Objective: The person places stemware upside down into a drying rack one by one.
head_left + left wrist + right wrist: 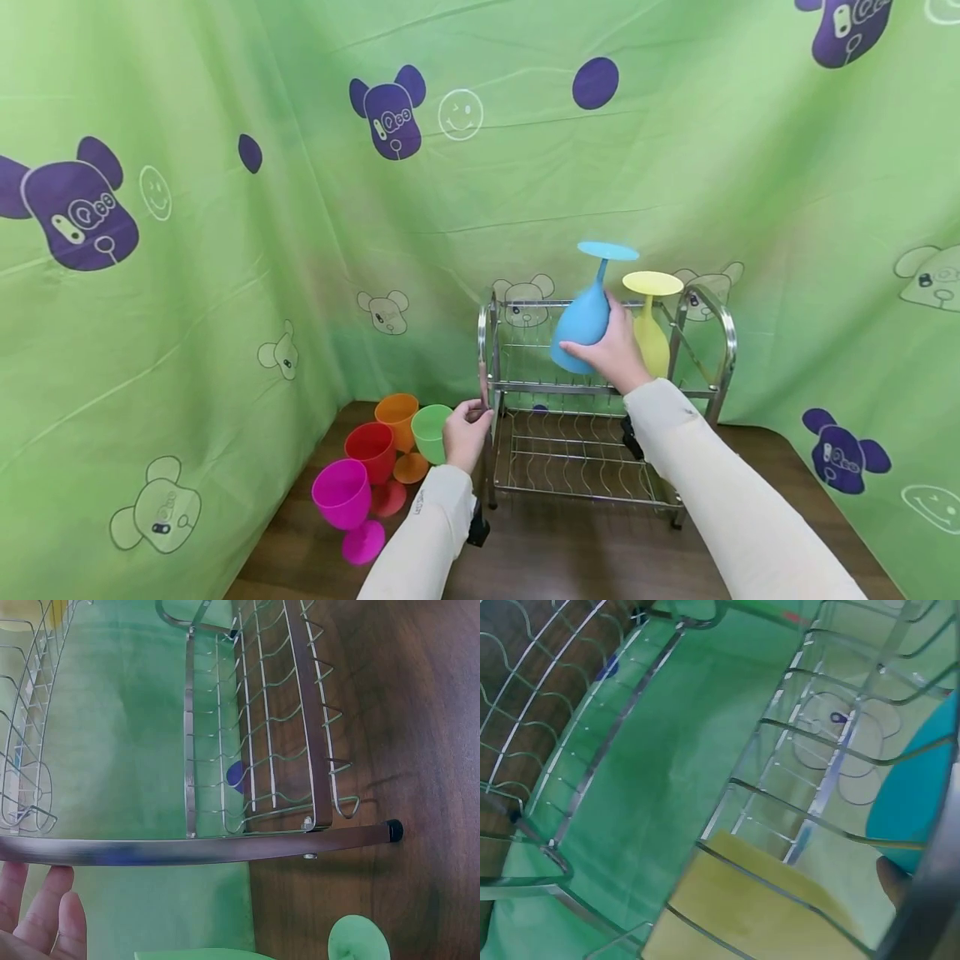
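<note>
In the head view my right hand (pixel 618 348) grips a blue goblet (pixel 583 323) by its bowl. The goblet is upside down, a little tilted, over the upper tier of a metal dish rack (pixel 577 387). A yellow goblet (pixel 652 346) stands inverted on that tier, just right of it. My left hand (pixel 467 433) is at the rack's left side post, fingertips against the metal. In the left wrist view, fingers (pixel 56 911) touch the frame's underside. The right wrist view shows the blue bowl (pixel 915 787) behind the rack wires, most of the hand hidden.
Left of the rack, upright goblets stand on the wooden table (pixel 540 550): magenta (pixel 342 496), red (pixel 370 452), orange (pixel 397 417) and green (pixel 431 429). A green printed cloth (pixel 525 192) hangs behind and at both sides. The rack's lower tier has wavy wire slots.
</note>
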`<act>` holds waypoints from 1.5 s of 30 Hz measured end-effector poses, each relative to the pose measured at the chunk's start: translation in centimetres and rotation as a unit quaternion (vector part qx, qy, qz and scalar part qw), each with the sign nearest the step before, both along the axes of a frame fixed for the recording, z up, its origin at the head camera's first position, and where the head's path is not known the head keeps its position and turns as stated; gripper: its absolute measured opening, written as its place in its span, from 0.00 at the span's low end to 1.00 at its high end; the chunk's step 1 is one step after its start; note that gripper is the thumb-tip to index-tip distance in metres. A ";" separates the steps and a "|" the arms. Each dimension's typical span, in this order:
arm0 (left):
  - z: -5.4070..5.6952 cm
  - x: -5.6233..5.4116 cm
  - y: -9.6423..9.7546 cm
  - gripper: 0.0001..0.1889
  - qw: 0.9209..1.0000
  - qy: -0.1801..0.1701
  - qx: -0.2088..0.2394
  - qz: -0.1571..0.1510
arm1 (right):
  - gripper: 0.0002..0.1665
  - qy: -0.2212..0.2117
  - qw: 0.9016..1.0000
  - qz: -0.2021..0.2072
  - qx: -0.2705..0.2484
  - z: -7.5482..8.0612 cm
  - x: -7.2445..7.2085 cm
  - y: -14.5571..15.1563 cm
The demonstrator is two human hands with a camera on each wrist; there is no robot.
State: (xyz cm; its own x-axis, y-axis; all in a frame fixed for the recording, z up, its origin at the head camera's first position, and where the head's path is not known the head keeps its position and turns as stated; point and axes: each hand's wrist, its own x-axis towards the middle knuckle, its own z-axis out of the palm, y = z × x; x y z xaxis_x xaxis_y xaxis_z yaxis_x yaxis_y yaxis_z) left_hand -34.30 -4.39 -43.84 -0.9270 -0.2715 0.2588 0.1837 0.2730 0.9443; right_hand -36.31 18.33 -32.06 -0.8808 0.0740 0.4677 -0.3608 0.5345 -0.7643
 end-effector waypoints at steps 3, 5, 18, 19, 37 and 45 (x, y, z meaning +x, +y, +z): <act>0.0 0.2 0.1 0.11 1.000 0.001 -0.005 0.000 | 0.64 -0.016 1.000 0.003 0.012 -0.5 -0.2 0.4; 0.1 0.3 0.2 0.10 1.000 -0.001 -0.004 -0.002 | 0.63 -0.024 1.000 0.005 0.019 -0.8 -0.3 0.5; 0.3 0.3 0.2 0.10 1.000 0.001 -0.018 -0.015 | 0.62 -0.021 0.999 -0.025 0.029 -0.9 -0.7 0.3; 0.2 0.3 0.2 0.10 1.000 0.002 -0.020 -0.016 | 0.62 -0.021 0.999 -0.025 0.031 -0.9 -0.7 0.3; -0.5 0.1 0.0 0.09 0.999 0.012 -0.049 -0.010 | 0.61 -0.039 0.995 -0.031 0.083 -0.9 -1.1 -0.3; -0.6 0.1 -0.2 0.10 0.998 0.022 -0.056 -0.007 | 0.60 -0.054 0.995 -0.012 0.084 -1.0 -1.5 -0.4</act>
